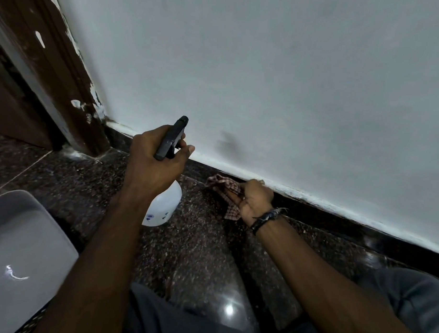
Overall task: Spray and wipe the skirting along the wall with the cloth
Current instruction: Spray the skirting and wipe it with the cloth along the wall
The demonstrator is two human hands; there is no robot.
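Left hand (153, 158): grips the spray bottle (165, 205) above the floor.
Right hand (255, 198): presses the checked cloth (224, 188) against the dark skirting (339, 212).

Only unreadable blue marks on the spray bottle (165, 205).

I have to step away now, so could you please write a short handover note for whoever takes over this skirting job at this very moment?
Left hand: grips the spray bottle by its black trigger head, held above the floor, nozzle toward the wall.
Right hand: holds the checked cloth bunched against the dark skirting, at the foot of the wall.
Done: cannot tell how much is wiped; white marks show along the skirting's top edge on both sides of the cloth.
Left: spray and wipe along the skirting, from the wooden door frame on the left to the right.
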